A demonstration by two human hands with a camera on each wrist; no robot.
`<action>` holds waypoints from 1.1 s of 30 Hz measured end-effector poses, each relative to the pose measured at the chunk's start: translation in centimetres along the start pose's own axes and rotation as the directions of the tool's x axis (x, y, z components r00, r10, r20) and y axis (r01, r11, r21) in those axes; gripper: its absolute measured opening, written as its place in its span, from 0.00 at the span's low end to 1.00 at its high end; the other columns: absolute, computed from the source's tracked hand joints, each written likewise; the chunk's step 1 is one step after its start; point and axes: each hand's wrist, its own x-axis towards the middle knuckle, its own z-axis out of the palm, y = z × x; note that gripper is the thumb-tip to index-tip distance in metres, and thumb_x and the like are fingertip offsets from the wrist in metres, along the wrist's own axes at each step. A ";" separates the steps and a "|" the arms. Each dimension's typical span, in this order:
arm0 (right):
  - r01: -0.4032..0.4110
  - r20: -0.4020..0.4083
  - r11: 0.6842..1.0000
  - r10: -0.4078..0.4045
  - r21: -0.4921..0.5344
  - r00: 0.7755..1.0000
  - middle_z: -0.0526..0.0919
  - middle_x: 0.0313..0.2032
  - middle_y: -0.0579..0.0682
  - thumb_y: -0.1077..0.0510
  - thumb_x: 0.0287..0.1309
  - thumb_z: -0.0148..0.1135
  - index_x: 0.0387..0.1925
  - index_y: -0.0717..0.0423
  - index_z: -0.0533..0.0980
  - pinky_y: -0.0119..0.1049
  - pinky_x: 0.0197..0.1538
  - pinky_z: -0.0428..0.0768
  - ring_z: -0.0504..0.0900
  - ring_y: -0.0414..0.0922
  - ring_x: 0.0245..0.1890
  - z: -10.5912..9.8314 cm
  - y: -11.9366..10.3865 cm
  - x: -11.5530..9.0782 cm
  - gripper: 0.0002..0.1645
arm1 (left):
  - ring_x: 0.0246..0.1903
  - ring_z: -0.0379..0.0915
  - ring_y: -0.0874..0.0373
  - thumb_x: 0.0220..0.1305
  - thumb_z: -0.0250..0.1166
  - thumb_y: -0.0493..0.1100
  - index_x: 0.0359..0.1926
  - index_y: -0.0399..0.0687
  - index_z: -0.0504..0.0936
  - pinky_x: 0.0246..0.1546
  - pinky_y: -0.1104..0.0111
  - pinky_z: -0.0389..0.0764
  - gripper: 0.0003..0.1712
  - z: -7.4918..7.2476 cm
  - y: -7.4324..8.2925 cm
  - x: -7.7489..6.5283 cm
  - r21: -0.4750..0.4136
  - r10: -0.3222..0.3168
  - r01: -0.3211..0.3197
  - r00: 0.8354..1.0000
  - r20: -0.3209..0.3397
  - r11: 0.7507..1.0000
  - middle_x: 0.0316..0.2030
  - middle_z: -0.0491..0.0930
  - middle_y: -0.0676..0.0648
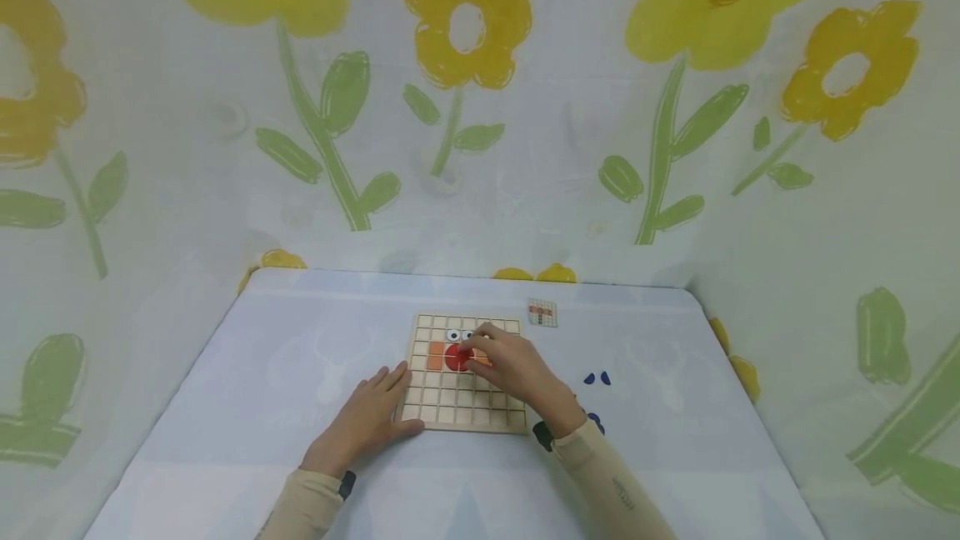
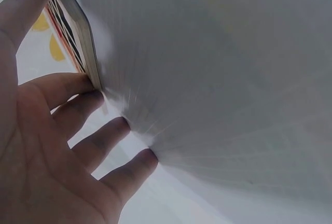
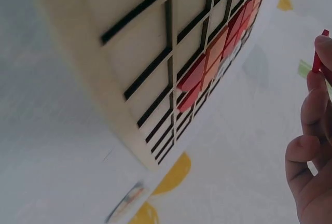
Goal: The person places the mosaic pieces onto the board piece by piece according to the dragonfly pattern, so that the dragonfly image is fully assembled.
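Observation:
A square wooden grid board point(image 1: 457, 417) lies on the table. My left hand point(image 1: 369, 417) rests at its left side, fingers extended, thumb by the near-left corner; the left wrist view has the fingertips point(image 2: 96, 97) at the board's edge. Over the board, my right hand point(image 1: 517, 365) pinches a small red tile point(image 3: 318, 60) between thumb and finger, plainest in the right wrist view. Below that hand, red tiles point(image 1: 453, 361) form a round shape, with orange tiles point(image 1: 435, 356) to its left. Two eye tiles point(image 1: 453, 336) sit above the red; the hand covers part of the pattern.
A small pattern card point(image 1: 542, 312) lies beyond the board's far right corner. Dark blue pieces point(image 1: 605, 378) are on the table to the right, with another blue piece point(image 1: 595, 419) partly behind the right wrist. A flower-printed cloth wall point(image 1: 517, 215) rises at the table's back.

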 end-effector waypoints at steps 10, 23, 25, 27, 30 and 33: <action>-0.073 0.110 0.997 0.070 0.019 0.991 0.81 0.49 0.40 0.48 0.63 0.70 0.53 0.40 0.84 0.30 0.48 0.83 0.82 0.38 0.45 1.7 -0.7 4.0 0.17 | 0.74 0.53 0.35 0.60 0.69 0.66 0.76 0.37 0.61 0.71 0.38 0.58 0.55 -0.1 0.0 -0.2 0.003 0.016 -0.016 1.000 -0.008 1.000 0.77 0.57 0.40; -0.075 0.219 0.997 0.080 -0.029 0.972 0.80 0.45 0.39 0.48 0.65 0.69 0.51 0.41 0.86 0.30 0.46 0.81 0.78 0.34 0.39 3.8 -1.9 7.6 0.14 | 0.74 0.52 0.34 0.61 0.69 0.66 0.75 0.36 0.62 0.71 0.38 0.57 0.54 -0.1 0.1 -0.2 -0.021 0.020 -0.020 1.000 -0.001 1.000 0.77 0.57 0.39; -0.079 0.225 0.995 0.089 -0.055 0.970 0.80 0.46 0.39 0.48 0.65 0.69 0.51 0.41 0.86 0.30 0.45 0.81 0.78 0.34 0.39 4.1 -2.1 7.9 0.14 | 0.74 0.52 0.34 0.60 0.69 0.66 0.75 0.36 0.62 0.71 0.37 0.57 0.54 0.0 0.1 -0.1 -0.019 0.022 -0.022 1.000 -0.004 1.000 0.77 0.57 0.39; -0.083 0.223 0.994 0.098 -0.072 0.970 0.81 0.45 0.39 0.48 0.64 0.70 0.50 0.41 0.86 0.30 0.44 0.82 0.78 0.34 0.39 4.3 -2.4 8.1 0.14 | 0.74 0.53 0.34 0.60 0.70 0.65 0.75 0.35 0.63 0.70 0.37 0.58 0.54 0.0 0.1 -0.1 -0.014 0.025 -0.025 1.000 -0.010 1.000 0.76 0.57 0.38; -0.095 0.223 0.991 0.114 -0.093 0.968 0.81 0.45 0.39 0.48 0.64 0.70 0.50 0.41 0.86 0.30 0.45 0.82 0.78 0.34 0.39 4.5 -2.6 8.4 0.14 | 0.73 0.54 0.33 0.60 0.70 0.65 0.74 0.35 0.64 0.69 0.37 0.60 0.54 0.1 0.0 -0.1 -0.001 0.032 -0.032 0.999 -0.021 0.999 0.76 0.58 0.38; -0.106 0.248 0.989 0.128 -0.099 0.960 0.80 0.44 0.39 0.48 0.64 0.69 0.50 0.41 0.87 0.29 0.43 0.81 0.77 0.34 0.38 4.8 -2.7 8.7 0.14 | 0.73 0.54 0.33 0.60 0.70 0.65 0.74 0.34 0.63 0.69 0.37 0.60 0.54 0.1 0.0 -0.2 0.000 0.037 -0.037 0.999 -0.016 0.999 0.76 0.58 0.37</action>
